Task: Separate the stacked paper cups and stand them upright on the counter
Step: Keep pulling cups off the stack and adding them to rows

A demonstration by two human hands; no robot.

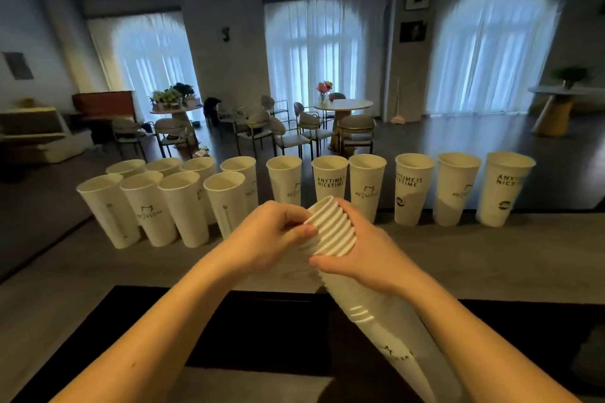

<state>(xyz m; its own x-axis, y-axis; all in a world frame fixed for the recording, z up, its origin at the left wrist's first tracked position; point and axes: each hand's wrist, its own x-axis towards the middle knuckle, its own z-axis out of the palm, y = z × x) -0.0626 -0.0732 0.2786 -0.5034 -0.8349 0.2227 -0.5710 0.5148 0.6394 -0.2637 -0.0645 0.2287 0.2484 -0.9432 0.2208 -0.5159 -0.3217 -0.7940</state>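
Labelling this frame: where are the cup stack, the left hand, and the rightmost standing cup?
cup stack (332,231), head view, ribbed rims near its top.
left hand (266,234), head view, back of the hand.
rightmost standing cup (502,193), head view, its printed side wall.

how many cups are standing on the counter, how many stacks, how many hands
Single paper cups standing upright on the counter: 14
Stacks of nested cups, gripped by the left hand and the right hand: 1
Hands: 2
Total: 17
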